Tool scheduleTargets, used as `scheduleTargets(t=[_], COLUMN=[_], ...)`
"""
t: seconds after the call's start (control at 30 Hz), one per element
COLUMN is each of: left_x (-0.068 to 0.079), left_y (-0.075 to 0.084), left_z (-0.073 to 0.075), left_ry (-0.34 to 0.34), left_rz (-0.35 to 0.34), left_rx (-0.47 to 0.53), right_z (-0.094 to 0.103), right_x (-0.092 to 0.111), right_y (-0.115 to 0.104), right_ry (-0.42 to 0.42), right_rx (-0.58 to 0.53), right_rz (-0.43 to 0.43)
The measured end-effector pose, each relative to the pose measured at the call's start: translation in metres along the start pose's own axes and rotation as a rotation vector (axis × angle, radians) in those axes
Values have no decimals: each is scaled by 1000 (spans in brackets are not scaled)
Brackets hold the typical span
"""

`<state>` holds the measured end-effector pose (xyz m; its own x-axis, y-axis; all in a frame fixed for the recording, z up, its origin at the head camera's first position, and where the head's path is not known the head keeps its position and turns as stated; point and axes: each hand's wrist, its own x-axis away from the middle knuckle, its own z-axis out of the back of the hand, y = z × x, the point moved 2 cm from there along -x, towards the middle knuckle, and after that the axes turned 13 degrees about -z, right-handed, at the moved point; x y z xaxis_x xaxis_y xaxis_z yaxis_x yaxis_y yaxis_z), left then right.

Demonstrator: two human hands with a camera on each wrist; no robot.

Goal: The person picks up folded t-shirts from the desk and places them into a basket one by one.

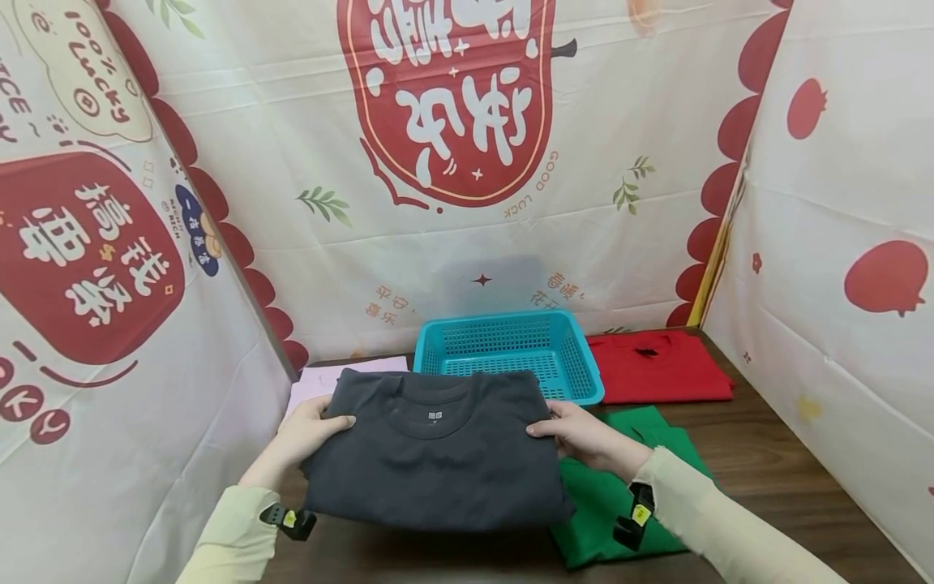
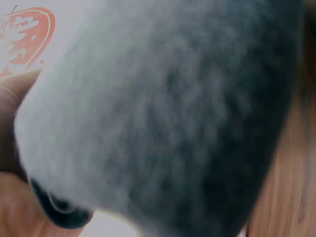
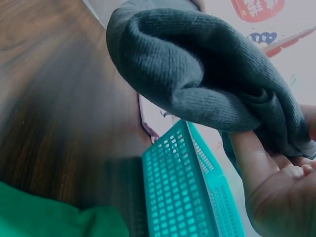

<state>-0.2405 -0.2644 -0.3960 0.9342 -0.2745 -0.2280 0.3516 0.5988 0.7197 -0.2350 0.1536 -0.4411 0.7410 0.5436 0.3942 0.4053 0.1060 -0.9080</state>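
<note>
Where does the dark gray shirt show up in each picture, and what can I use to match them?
Head: dark gray shirt, lower centre, between both hands.
Left wrist: fills most of the picture, blurred.
Right wrist: upper middle, running to the right edge.
Shared landmark: wooden tabletop, lower right in head, right edge in left wrist, left side in right wrist.

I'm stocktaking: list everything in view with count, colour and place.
Shirt: one, dark grey, held up, centre
Basket: one, turquoise, behind the shirt
Lilac garment: one, lilac, left of basket
Red garment: one, red, right of basket
Green garment: one, green, front right
Table: one, brown, underneath
Printed cloth walls: three, mostly white, around
Wrist devices: two, black, on wrists
Sleeves: two, pale yellow, both arms
Left hand: one, bare, gripping shirt
Right hand: one, bare, gripping shirt
</note>
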Motion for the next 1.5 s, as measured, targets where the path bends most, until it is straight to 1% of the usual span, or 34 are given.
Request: scheduleTargets(t=[0.1,0.23,0.4,0.63,0.77,0.93,1.07,1.2,1.37,1.5], left_x=[-4,-9,-17,-30,-37,-40,-44,-49,-54,-58], left_y=[1,6,10,12,14,19,20,20,19,21], left_z=[-3,-9,-16,-27,-33,-38,-40,-43,-50,-52], left_ry=[1,8,17,26,28,15,14,27,14,38], left_rz=[-17,-12,-34,19,7,-11,-33,-4,33,40], left_rx=[17,58,71,135,172,221,214,216,250,232], right_z=[6,14,22,37,44,49,55,61,66,69], right_x=[2,5,10,18,21,24,24,24,25,25], right_y=[-1,-3,-8,-15,-18,-19,-21,-23,-21,-23], right_ry=[3,3,22,74,94,109,123,127,134,147], right_rx=[2,12,38,71,72,78,88,95,109,107], right_rz=[7,24,37,26,32,28,33,55,45,56])
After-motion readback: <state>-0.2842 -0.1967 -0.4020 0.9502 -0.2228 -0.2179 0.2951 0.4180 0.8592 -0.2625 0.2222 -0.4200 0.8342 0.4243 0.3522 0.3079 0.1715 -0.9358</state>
